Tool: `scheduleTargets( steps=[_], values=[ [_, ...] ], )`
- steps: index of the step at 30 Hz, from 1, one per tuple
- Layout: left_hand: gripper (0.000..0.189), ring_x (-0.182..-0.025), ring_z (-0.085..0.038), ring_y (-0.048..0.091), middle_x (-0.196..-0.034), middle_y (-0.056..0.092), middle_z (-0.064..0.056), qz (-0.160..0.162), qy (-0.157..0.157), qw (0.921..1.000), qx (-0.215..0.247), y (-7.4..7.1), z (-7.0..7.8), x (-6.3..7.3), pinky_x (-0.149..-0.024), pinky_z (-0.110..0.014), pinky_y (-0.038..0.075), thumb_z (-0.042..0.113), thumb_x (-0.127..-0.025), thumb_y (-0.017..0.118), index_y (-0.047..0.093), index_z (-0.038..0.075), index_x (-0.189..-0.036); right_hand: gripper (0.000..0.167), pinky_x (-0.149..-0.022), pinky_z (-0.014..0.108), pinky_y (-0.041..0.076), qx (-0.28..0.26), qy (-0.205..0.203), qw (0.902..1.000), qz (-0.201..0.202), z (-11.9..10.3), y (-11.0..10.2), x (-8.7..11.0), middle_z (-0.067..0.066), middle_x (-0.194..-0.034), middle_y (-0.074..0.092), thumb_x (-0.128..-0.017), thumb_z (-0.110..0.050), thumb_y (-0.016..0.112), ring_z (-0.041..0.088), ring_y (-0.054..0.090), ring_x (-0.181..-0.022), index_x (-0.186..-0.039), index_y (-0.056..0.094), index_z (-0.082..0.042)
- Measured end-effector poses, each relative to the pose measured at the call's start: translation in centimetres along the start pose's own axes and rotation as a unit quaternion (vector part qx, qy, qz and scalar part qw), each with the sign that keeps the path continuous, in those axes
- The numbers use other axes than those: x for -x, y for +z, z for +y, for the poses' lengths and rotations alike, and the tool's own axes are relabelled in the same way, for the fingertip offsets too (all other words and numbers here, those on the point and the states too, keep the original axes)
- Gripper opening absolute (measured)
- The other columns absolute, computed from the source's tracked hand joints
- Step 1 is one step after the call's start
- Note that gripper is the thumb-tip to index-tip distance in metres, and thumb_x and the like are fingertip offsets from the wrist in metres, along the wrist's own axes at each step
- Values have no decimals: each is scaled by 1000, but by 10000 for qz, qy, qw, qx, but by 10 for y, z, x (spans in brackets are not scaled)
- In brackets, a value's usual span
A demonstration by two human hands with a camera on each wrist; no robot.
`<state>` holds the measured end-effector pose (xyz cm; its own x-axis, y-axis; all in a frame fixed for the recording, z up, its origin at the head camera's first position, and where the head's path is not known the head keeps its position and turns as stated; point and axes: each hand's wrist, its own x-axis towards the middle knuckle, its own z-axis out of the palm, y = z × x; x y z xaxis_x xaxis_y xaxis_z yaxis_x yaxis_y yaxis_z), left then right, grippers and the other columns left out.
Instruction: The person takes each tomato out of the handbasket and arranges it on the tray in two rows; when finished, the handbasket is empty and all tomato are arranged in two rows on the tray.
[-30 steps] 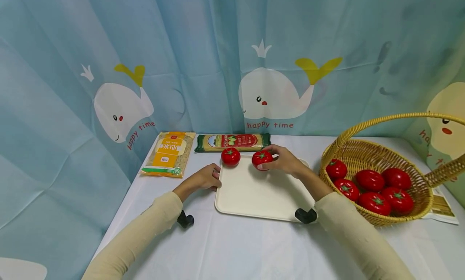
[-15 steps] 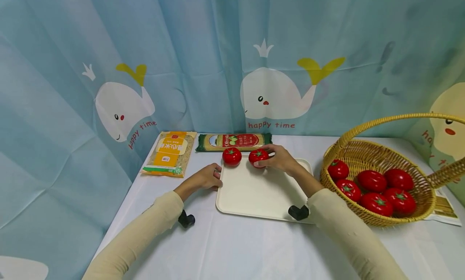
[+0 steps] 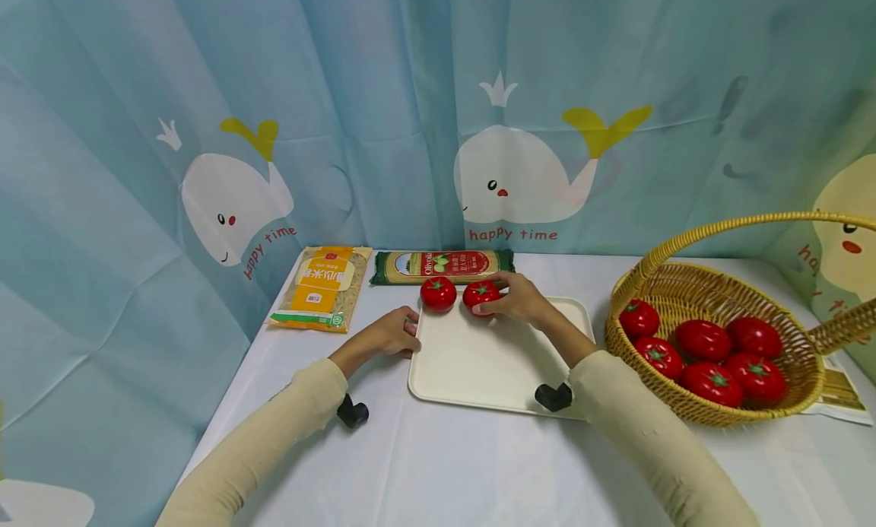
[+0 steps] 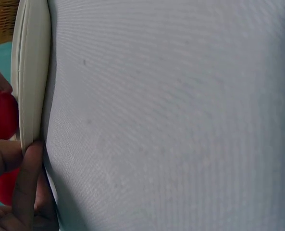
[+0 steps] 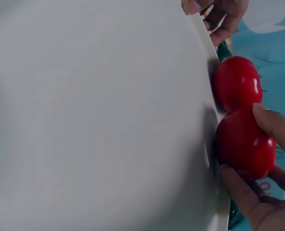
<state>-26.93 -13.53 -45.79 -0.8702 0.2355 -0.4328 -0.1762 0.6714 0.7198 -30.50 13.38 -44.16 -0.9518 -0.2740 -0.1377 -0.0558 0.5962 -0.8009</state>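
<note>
With the left hand [image 3: 391,332], the person pinches the left rim of a pale tray [image 3: 493,363] between thumb and fingers. With the right hand [image 3: 523,297], they grip a red tomato [image 3: 479,298], thumb and fingers round its sides, at the far edge of that tray, left of its middle. I can't tell whether this tomato rests its weight there. Just beside it, to the left, a second tomato [image 3: 438,294] sits in the tray's far-left corner; the near part of the tray is bare.

Over on the right of the white-covered surface [image 3: 438,466] stands a wicker basket [image 3: 698,282], its tall handle [image 3: 746,220] arching above. I count six tomatoes [image 3: 712,384] inside it, lying close together toward the near side, some with green tops showing. A flat packet [image 3: 840,394] pokes out from beside the basket, mostly hidden.

Beyond the tray lies a green-ended pack [image 3: 442,268], and to the far left an orange packet [image 3: 320,287] lies flat. A blue whale-print curtain [image 3: 383,93] hangs behind everything.
</note>
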Motion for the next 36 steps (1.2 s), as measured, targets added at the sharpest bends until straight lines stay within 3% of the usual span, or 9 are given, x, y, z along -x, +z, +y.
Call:
scheduleTargets(
  steps=[16,36],
  values=[
    [50,-79,-17,61,-102,58,-11,-6,45,10000,63,-1,1,-1,-67,-25,60,1,-85,73,50,1,-130,69,-101,46,53,107,94,9998,130,-3,3,-7,22,-134,58,-84,-25,81,35,56,-120,-142,51,-3],
    [51,-79,-18,62,-101,58,-11,-15,-17,10000,91,1,-1,-2,-66,-25,60,1,-85,73,49,2,-130,69,-102,45,53,-159,-137,9995,-214,2,4,-8,24,-140,53,-87,-19,78,36,55,-123,-145,45,-1]
  ],
)
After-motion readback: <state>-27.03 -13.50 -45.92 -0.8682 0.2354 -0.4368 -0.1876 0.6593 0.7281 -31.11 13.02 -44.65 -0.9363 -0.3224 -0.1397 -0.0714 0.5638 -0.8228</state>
